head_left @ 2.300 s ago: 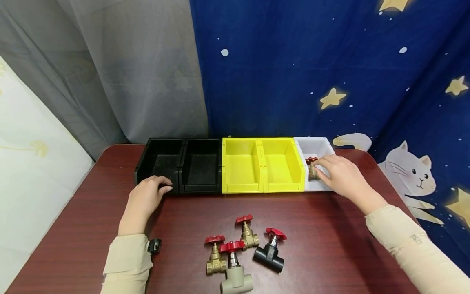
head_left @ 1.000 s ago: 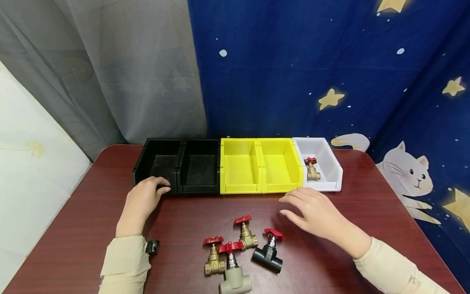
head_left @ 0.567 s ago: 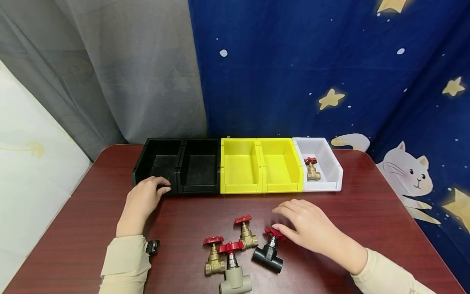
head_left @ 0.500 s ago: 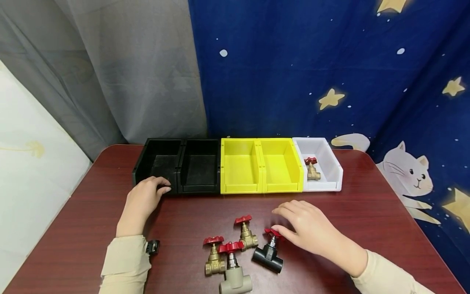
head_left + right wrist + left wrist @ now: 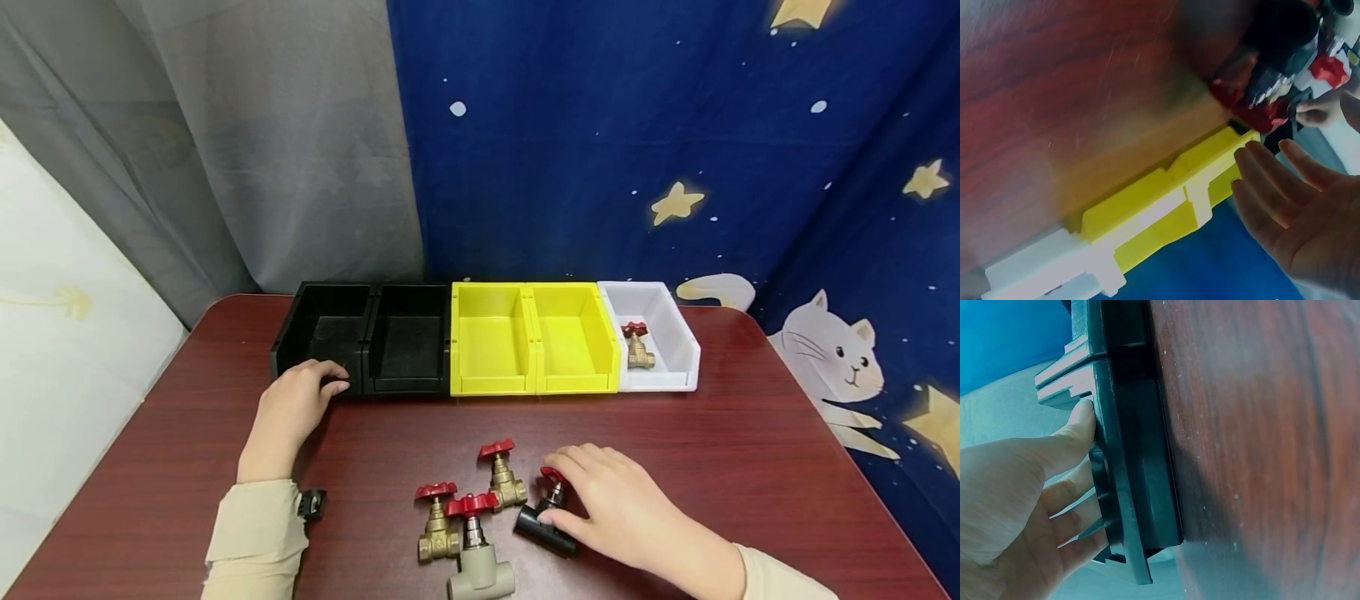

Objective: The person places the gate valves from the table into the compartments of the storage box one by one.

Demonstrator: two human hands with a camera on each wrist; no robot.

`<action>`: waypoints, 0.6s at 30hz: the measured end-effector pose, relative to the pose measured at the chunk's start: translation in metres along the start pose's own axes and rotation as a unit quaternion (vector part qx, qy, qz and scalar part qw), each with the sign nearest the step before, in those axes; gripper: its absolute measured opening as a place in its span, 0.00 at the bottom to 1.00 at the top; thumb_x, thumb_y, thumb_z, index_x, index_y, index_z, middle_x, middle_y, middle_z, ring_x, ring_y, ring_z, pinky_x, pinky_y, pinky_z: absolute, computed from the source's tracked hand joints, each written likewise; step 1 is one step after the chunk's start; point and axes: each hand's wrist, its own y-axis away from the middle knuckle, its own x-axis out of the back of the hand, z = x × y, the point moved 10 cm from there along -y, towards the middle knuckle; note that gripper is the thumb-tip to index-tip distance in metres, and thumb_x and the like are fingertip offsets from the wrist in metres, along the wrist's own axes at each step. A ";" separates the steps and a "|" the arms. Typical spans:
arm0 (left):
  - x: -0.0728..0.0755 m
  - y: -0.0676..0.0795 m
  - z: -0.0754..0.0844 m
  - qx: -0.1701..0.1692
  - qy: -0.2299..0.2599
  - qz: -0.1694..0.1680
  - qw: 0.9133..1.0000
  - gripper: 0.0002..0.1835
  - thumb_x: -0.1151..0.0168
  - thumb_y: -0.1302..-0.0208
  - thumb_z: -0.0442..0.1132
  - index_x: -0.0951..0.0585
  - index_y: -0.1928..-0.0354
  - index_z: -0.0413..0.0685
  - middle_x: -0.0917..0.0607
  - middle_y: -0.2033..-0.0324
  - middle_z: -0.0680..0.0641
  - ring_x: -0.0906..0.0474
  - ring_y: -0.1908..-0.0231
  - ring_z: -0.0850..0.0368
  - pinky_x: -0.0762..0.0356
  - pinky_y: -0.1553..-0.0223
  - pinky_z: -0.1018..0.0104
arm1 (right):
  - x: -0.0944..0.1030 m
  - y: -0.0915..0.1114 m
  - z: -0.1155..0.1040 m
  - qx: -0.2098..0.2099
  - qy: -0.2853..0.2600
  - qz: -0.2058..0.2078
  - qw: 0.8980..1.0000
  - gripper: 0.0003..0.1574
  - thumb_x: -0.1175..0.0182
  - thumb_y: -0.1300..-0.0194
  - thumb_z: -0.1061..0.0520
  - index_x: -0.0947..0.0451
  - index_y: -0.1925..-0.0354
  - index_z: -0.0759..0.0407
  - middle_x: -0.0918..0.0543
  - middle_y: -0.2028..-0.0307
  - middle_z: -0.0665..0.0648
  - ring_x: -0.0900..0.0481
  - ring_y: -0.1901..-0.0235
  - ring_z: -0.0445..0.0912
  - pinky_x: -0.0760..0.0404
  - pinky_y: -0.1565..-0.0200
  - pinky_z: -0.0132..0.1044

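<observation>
My left hand [image 5: 294,412] rests at the front of the leftmost black bin [image 5: 337,333]. In the left wrist view its thumb touches the rim and the loosely bent fingers reach behind the bin wall [image 5: 1144,462]. My right hand [image 5: 618,512] is over a black tee-shaped valve [image 5: 532,526] with a red handwheel, thumb beside the valve body in the head view. The right wrist view shows those fingers [image 5: 1269,181] spread, with nothing between them. To the left lie two brass valves [image 5: 440,537] and a beige pipe valve [image 5: 482,573], all with red handwheels.
A row of bins stands along the back of the table: two black, two yellow [image 5: 495,384] and one white [image 5: 663,380]. Inside the white bin lies a brass valve [image 5: 639,354] with a red handwheel. Curtains [image 5: 525,167] hang behind the dark red table [image 5: 390,483].
My right hand has left the brass valve in the white bin and come down and leftward to the black valve. The left hand has stayed at the black bin.
</observation>
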 end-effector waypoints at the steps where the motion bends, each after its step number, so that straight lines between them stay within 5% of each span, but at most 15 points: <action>1: 0.000 0.000 0.000 0.000 0.000 0.000 1.000 0.09 0.38 0.39 0.42 0.18 0.59 0.48 0.18 0.60 0.42 0.23 0.58 0.40 0.27 0.60 0.41 | -0.001 0.001 -0.002 -0.001 -0.001 -0.002 1.000 0.34 0.38 0.47 0.31 0.24 0.50 0.50 0.22 0.54 0.45 0.25 0.54 0.39 0.25 0.51 0.41; 18: -0.001 -0.001 -0.002 0.005 -0.003 -0.008 1.000 0.09 0.38 0.39 0.42 0.18 0.58 0.49 0.19 0.60 0.42 0.23 0.58 0.40 0.27 0.60 0.40 | -0.031 0.012 -0.007 -0.065 -0.025 -0.060 0.996 0.60 0.42 0.52 0.22 0.38 0.35 0.62 0.29 0.41 0.58 0.30 0.43 0.51 0.29 0.46 0.52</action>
